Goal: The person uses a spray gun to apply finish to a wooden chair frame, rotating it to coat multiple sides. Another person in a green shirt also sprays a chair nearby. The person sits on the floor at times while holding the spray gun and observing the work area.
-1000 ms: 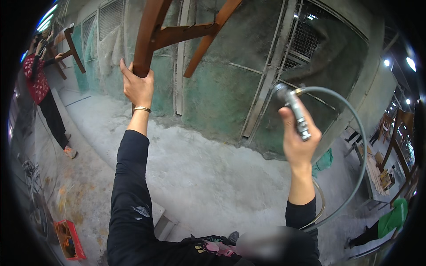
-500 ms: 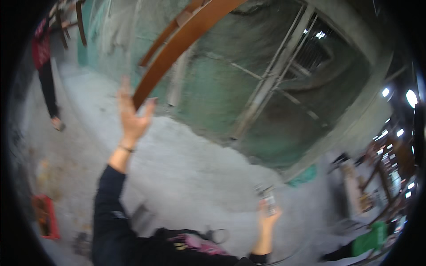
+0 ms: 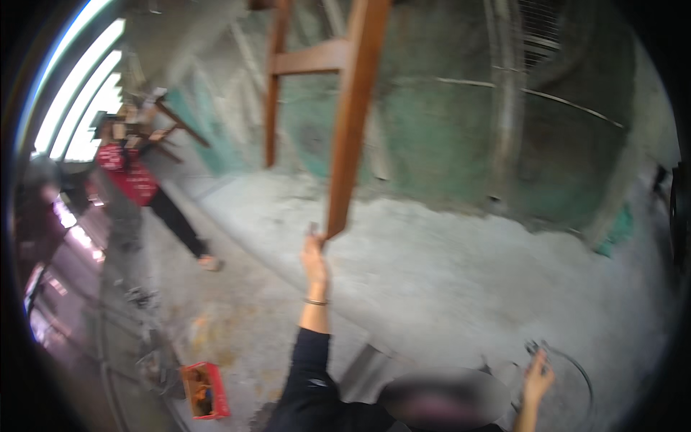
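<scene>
A brown wooden frame [image 3: 354, 108], with two long legs joined by a crossbar, reaches down from the upper edge; its top is out of view. At the lower tip of its nearer leg is my left hand [image 3: 315, 265], the fingers closed about the end, somewhat blurred. Low on the right, my right hand [image 3: 538, 379] grips a small metallic tool [image 3: 534, 348], apart from the frame. A thin dark hose [image 3: 584, 374] curves beside this hand and seems to run to the tool. The tool's exact kind is too blurred to tell.
A person in a red top [image 3: 129, 173] stands at the left, with dark wooden pieces [image 3: 180, 122] by the upper body. On the floor lies a red box [image 3: 216, 392] with things inside. Green-stained sheeting [image 3: 439, 151] covers the wall behind the frame.
My view has swung to the left, bringing the person and the red box further in. The wooden frame now hangs steeper and shows its crossbar. My left hand stays at the leg's end.
</scene>
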{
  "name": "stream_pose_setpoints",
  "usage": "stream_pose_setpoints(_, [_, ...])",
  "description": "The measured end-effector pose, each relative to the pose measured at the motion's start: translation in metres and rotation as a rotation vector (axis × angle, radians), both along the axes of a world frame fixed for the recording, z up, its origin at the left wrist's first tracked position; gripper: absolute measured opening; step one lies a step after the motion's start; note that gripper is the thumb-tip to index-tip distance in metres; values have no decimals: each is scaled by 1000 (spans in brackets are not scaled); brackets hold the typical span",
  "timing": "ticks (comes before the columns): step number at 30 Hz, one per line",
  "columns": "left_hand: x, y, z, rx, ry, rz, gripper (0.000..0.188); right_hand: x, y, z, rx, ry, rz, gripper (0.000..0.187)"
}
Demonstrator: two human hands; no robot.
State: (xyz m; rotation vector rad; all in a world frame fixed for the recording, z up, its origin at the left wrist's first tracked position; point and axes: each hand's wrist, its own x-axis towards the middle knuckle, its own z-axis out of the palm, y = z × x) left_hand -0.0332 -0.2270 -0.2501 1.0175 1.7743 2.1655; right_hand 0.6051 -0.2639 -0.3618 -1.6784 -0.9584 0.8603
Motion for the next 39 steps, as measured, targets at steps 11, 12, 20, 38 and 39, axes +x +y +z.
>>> stream_pose_setpoints(11, [147, 8, 55, 49, -168, -496, 66, -24, -32, 46, -132, 188, 132, 44])
stream_pose_setpoints(12, [158, 16, 63, 27, -235, -511, 65, -20, -31, 46, -71, 188, 179, 45])
stream_pose_setpoints(20, [245, 63, 72, 95, -334, -539, 68, 48, -76, 112, -108, -7, 305, 46])
stream_pose_setpoints(38, [654, -12, -101, -798, -351, -1181, 23, 249, -232, 150, 89, 302, 222, 43])
stream_pose_setpoints(39, [669, -17, -93, -828, -329, -1216, 26, 261, -241, 149, 74, 273, 217, 40])
